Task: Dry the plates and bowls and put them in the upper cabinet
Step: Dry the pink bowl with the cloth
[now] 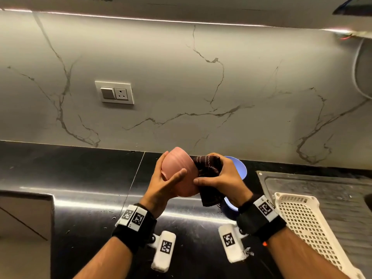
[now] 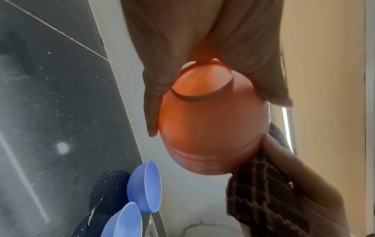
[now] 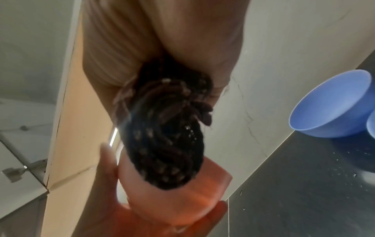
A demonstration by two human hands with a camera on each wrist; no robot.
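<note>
The pink bowl (image 1: 177,174) is up off the black countertop (image 1: 80,178), held in front of me between both my hands, tipped on its side with its base toward my left palm. My left hand (image 1: 163,188) cups it from the bottom: thumb over the top edge of the base, fingers (image 2: 152,112) spread and curved along the bowl's outer wall, gripping it. My right hand (image 1: 221,182) has its fingers and thumb closed round a dark patterned cloth (image 1: 207,170), bunched up and pressed against the bowl at its rim side; a loose end of the cloth hangs down below my hand. From the right wrist view the wad of cloth sits right at the bowl's mouth, touching it.

Behind my right hand, two blue bowls (image 3: 332,105) lie on the countertop near the marble-veined backsplash (image 1: 181,87), one just beside the other. Water droplets speckle the countertop around them. To my right a white perforated plastic basket (image 1: 302,224) rests on the steel drainboard (image 1: 322,186). A switch and socket plate (image 1: 114,93) is on the backsplash.
</note>
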